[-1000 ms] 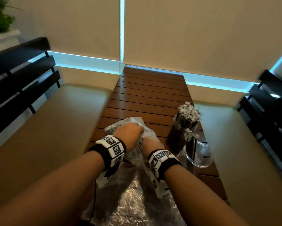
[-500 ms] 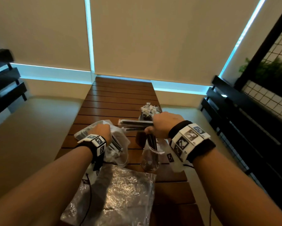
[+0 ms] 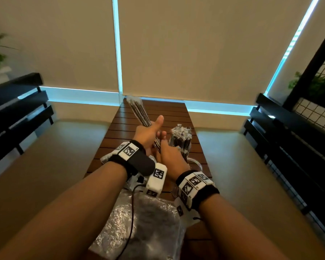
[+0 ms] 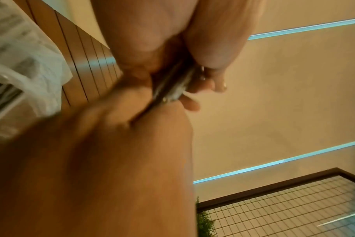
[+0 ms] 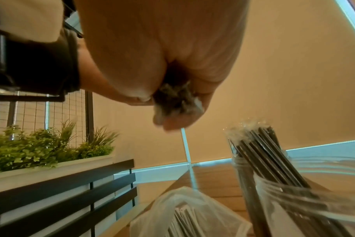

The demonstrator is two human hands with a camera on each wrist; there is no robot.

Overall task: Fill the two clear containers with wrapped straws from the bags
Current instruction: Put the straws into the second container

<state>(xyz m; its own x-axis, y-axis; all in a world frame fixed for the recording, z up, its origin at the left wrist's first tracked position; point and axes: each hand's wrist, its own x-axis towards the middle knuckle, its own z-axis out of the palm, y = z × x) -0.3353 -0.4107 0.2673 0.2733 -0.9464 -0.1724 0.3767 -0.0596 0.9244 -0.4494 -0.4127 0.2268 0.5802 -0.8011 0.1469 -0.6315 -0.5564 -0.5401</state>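
A bundle of wrapped dark straws (image 3: 139, 111) slants up and away over the wooden table (image 3: 169, 113). My left hand (image 3: 150, 134) grips its middle with the thumb raised. Just below, my right hand (image 3: 167, 151) curls round the bundle's lower end (image 5: 176, 99). The left wrist view shows both hands on the bundle (image 4: 170, 91). Right of the hands stands a clear container (image 3: 180, 141) packed with straws. The second container's rim (image 3: 194, 162) peeks out behind my right hand; it holds a few straws (image 5: 314, 205). An open bag of straws (image 5: 188, 216) lies under my left wrist.
A flat crinkled plastic bag (image 3: 144, 222) lies on the near end of the table. Beige bench seats (image 3: 54, 156) flank the table, with black slatted backs (image 3: 289, 137). Planters with greenery (image 5: 40, 149) sit behind the benches.
My left hand has left the bag and taken hold of the bundle. The bundle, held level by the right hand before, now slants upward with both hands on it.
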